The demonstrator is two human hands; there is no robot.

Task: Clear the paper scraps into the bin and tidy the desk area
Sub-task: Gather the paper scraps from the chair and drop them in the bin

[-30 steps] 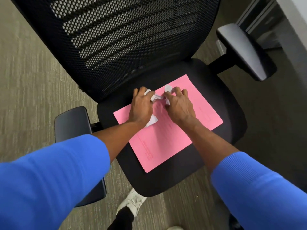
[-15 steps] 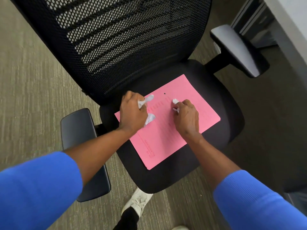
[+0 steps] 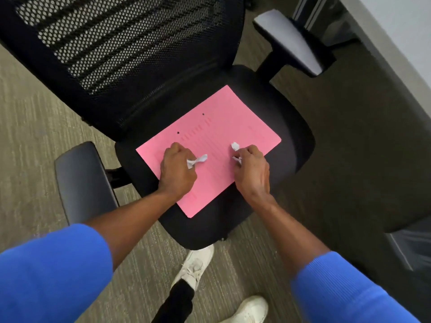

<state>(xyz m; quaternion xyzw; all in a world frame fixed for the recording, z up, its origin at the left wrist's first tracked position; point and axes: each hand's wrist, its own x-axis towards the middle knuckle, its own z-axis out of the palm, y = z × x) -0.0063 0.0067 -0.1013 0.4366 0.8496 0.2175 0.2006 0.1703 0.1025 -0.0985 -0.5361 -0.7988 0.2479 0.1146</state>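
A pink paper sheet (image 3: 217, 136) lies on the black seat of an office chair (image 3: 291, 145). My left hand (image 3: 176, 171) is a fist over the sheet's left part, with crumpled white paper scraps (image 3: 198, 160) sticking out between the fingers. My right hand (image 3: 253, 171) is a fist at the sheet's right edge, holding more white scraps (image 3: 235, 146). Both hands hover just above the sheet, about a hand's width apart. No bin is in view.
The chair's mesh back (image 3: 121, 43) rises behind the sheet, with armrests at left (image 3: 81, 180) and right (image 3: 289, 40). My white shoes (image 3: 198, 264) stand on the carpet below the seat. A desk edge (image 3: 396, 54) runs along the right.
My hands, which met at the sheet's top with the scraps, have closed on them, pulled apart and drawn back toward me. The sheet's top now lies bare.
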